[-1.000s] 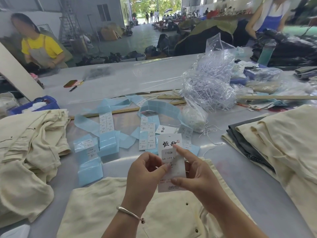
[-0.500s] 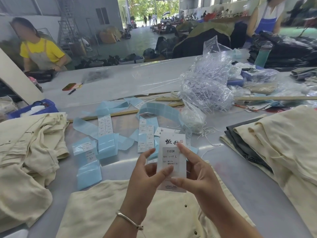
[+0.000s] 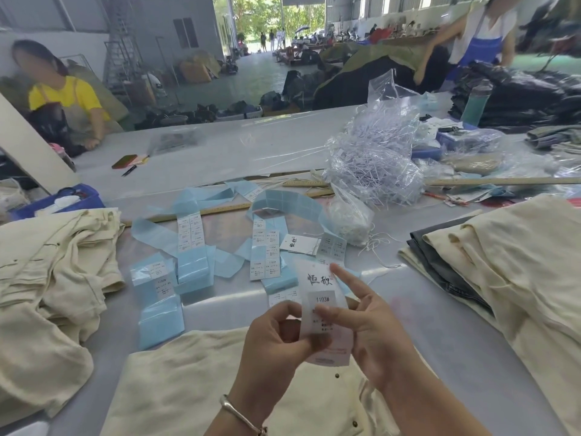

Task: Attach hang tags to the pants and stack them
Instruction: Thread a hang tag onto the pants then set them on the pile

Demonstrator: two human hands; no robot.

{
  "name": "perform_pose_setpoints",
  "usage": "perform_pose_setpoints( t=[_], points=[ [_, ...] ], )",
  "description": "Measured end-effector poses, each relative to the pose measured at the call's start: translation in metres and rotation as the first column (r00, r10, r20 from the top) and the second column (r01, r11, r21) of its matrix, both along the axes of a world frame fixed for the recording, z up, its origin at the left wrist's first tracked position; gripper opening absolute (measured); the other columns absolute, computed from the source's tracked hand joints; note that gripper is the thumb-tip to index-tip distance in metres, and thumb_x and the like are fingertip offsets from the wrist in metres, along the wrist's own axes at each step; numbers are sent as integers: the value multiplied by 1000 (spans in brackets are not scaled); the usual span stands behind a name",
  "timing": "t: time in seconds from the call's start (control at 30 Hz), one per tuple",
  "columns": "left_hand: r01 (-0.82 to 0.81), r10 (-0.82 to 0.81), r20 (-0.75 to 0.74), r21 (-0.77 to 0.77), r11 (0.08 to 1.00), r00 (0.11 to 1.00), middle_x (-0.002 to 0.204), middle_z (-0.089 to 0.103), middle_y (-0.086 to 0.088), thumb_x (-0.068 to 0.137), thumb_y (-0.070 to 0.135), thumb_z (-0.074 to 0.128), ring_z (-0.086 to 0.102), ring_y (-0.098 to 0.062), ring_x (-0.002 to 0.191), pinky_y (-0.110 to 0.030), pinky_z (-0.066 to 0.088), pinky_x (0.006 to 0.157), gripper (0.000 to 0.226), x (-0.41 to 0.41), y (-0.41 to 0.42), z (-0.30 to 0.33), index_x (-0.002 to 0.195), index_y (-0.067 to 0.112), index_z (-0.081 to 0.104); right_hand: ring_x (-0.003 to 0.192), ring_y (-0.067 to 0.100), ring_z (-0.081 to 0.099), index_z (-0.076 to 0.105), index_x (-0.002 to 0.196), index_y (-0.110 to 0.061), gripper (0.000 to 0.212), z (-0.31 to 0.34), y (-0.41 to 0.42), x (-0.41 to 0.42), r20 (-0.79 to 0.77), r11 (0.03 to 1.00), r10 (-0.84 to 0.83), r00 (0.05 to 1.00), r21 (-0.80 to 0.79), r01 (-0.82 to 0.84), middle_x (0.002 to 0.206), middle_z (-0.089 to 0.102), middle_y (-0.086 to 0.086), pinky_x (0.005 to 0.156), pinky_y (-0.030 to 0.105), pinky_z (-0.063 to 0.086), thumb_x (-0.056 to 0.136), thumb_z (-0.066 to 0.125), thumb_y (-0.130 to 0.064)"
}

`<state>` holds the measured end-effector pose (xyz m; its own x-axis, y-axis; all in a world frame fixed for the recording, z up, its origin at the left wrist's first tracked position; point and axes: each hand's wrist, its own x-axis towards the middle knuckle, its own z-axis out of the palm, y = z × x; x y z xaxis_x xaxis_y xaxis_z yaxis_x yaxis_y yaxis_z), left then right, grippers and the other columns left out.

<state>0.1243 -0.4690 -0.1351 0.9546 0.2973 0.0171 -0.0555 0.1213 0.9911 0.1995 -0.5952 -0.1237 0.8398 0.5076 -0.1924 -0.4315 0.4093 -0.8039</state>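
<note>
bare forearms, one silver bangle

both forearms show bare from the bottom edge of the view, with no sleeve or cuff in sight on either. the left hand carries a plain silver-coloured bangle at the wrist: a smooth, rounded, open band with a small knobbed end near its lower tip. the right hand wears nothing visible. fingernails are short and unpainted.

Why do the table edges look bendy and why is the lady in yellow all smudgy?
In the head view the wide-angle lens curves straight lines near the edges, such as the long wooden ruler and the table; the face of the person in yellow is blurred; daylight from the open doorway glares pale off the tabletop, while the hang tag stays fairly readable.
</note>
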Motion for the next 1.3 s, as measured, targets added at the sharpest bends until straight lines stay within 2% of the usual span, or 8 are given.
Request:
perform_pose_setpoints(
  t=[0.27,0.37,0.53,0.7,0.97,1.03,1.13,1.3],
  points=[
    [93,-94,-29,-37,995,995,84,74,-17,64,4,80,68,-20,78,-28,56,73,15,4,12,-10,77,-1,75,73,29,70,62,122,-31,57,-3,7,2,44,988,-155,987,-18,156,97,72,23,61,38,60,73,71,-5],
    [131,-139,-144,-61,989,980,98,72,-24,73,12,82,68,-27,86,-35,55,80,33,10,10,-12,93,-10,69,67,27,68,62,123,-36,43,-13,14,-1,238,935,-228,944,-218,280,84,74,16,67,43,59,91,62,-8],
    [-13,6,-211,-28,1000,977,91,75,-14,85,23,72,69,-26,80,-38,58,72,24,28,-4,-18,95,2,72,63,2,63,65,122,-36,33,-35,20,-1,535,785,-222,815,-398,475,86,74,-4,60,16,49,94,59,-20],
    [-222,317,-194,392,893,928,44,43,7,90,42,63,36,-8,45,-23,32,48,51,43,-15,-46,51,17,42,62,16,63,66,121,-34,30,-58,26,11,398,760,-306,865,-446,474,83,74,7,65,36,57,96,57,-20],
    [-296,387,-289,312,903,875,43,32,9,88,38,65,27,-7,41,-17,24,41,60,63,2,-80,42,20,32,53,7,53,73,97,-27,16,-98,21,52,358,750,-259,897,-511,420,62,62,-13,55,28,45,96,57,-23],
    [-305,412,-291,349,886,864,41,31,10,89,37,65,27,-7,39,-16,23,40,60,67,13,-85,43,20,30,49,7,46,69,80,-24,16,-108,4,82,472,642,-180,863,-609,466,53,55,-9,53,28,39,93,61,-21],
    [-298,419,-298,375,878,858,40,30,10,89,35,66,26,-6,38,-16,22,39,61,74,24,-93,44,20,28,78,12,58,64,86,-28,20,-121,-24,134,584,379,95,806,-770,513,79,61,-9,64,25,41,89,60,-8],
    [-251,356,-373,302,920,857,48,38,2,89,39,64,35,-14,47,-26,29,51,48,73,28,-107,51,21,43,113,16,39,63,113,-32,47,-145,-45,200,368,97,519,772,-922,374,111,46,-3,91,26,41,81,57,1]
  ],
)
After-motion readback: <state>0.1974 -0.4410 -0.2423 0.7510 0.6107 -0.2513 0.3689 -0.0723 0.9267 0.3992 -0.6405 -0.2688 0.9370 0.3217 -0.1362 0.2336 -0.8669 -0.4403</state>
